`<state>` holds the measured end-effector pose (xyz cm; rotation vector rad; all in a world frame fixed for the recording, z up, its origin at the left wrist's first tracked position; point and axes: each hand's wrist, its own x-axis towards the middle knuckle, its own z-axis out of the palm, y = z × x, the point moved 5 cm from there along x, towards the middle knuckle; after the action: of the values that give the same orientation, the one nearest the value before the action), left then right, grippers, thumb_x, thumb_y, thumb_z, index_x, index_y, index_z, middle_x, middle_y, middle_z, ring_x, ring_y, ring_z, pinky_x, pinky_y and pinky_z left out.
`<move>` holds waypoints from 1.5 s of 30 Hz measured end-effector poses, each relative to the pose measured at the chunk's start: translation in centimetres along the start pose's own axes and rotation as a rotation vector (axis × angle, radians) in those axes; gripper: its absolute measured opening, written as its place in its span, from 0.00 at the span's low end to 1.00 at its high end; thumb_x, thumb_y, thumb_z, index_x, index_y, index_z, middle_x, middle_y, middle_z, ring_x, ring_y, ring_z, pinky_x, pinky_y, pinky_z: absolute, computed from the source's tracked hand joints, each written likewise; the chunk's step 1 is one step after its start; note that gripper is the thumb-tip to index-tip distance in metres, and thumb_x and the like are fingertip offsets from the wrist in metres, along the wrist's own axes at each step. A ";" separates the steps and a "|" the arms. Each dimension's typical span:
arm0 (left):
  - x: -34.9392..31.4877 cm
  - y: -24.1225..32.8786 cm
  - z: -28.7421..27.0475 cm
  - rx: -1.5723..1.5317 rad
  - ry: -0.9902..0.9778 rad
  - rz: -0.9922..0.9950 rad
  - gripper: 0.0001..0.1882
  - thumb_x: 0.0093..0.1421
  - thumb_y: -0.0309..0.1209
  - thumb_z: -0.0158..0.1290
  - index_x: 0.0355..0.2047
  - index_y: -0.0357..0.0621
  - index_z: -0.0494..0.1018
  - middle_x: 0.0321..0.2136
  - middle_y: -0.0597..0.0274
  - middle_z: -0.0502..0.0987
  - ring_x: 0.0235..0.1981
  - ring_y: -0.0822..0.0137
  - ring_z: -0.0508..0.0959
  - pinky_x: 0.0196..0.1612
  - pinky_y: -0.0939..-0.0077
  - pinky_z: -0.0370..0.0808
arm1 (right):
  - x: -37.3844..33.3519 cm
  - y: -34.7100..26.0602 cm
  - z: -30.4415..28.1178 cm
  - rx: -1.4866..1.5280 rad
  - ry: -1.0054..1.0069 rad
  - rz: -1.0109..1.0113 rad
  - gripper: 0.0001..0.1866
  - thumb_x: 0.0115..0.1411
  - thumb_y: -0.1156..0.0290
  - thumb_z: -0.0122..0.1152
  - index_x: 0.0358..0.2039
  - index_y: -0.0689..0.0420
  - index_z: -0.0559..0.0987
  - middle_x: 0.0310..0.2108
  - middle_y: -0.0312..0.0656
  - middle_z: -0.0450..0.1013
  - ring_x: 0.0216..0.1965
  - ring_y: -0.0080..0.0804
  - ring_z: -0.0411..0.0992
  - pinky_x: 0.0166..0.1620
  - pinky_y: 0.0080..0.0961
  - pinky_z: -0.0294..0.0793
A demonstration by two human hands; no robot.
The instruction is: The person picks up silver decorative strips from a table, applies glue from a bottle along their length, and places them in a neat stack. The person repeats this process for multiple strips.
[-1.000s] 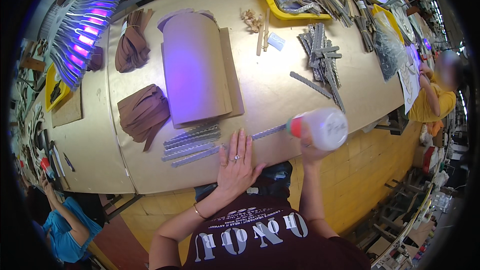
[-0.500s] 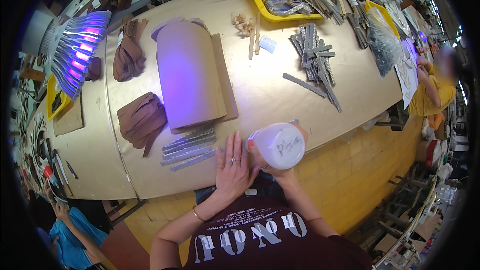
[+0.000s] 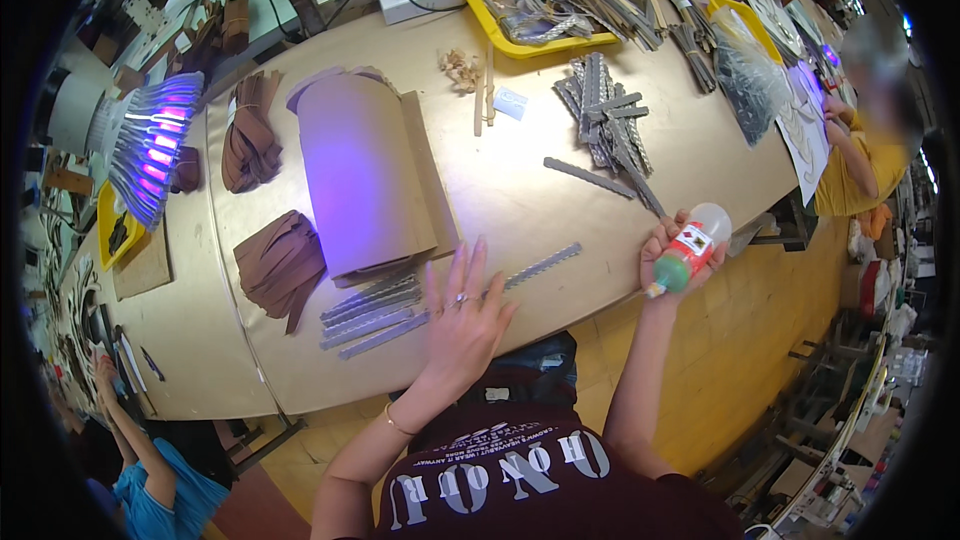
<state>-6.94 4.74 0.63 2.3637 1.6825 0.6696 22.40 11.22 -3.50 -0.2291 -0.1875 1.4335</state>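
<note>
My left hand [image 3: 464,318] lies palm down near the table's front edge, its fingers spread and holding nothing. It rests over one grey braided strip [image 3: 545,266], which reaches out to its right; whether the palm presses on it is hidden. Several more grey braided strips [image 3: 370,305] lie side by side just left of the fingers. Out to the right, past the table's front edge, my right hand [image 3: 657,243] is closed around a squeeze bottle [image 3: 692,240]. The bottle has a clear body, a red label and a green shoulder, with its nozzle pointing down and left.
A curved cardboard form [image 3: 355,175] stands beyond my left hand, with brown strap bundles [image 3: 280,265] left of it. A pile of grey strips [image 3: 605,115] and a yellow tray [image 3: 490,25] lie farther back. A lit purple lamp [image 3: 155,150] is at left. People work on both sides.
My right hand has moved right with the bottle, which has turned from showing its base to showing its label. My left hand's fingers have spread, and the strip beside it now shows.
</note>
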 end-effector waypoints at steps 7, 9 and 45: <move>0.0 0.6 1.2 -0.022 -0.087 0.116 0.09 0.55 0.33 0.60 0.34 0.41 0.79 0.60 0.50 0.65 0.65 0.50 0.59 0.66 0.42 0.47 | 0.1 0.1 -0.4 -0.070 0.073 -0.031 0.39 0.50 0.37 0.60 0.44 0.65 0.70 0.29 0.47 0.67 0.23 0.31 0.62 0.22 0.25 0.62; -2.4 -0.2 0.2 -0.012 -0.117 0.120 0.09 0.54 0.32 0.61 0.34 0.42 0.79 0.60 0.51 0.65 0.65 0.50 0.59 0.67 0.43 0.46 | 0.2 0.1 -0.2 -0.035 0.052 -0.018 0.40 0.50 0.37 0.59 0.44 0.65 0.70 0.29 0.47 0.67 0.23 0.31 0.62 0.22 0.26 0.62; 4.4 3.5 4.7 -0.097 -0.302 0.108 0.36 0.60 0.47 0.52 0.62 0.36 0.59 0.65 0.44 0.54 0.66 0.46 0.53 0.67 0.47 0.46 | -1.0 0.8 -0.5 -0.293 0.334 -0.269 0.33 0.55 0.43 0.56 0.47 0.62 0.69 0.32 0.44 0.70 0.31 0.34 0.72 0.32 0.30 0.76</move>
<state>-0.71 8.17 -1.05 2.3594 1.3746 0.3753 21.60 10.31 -4.15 -0.6544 -0.1467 1.0786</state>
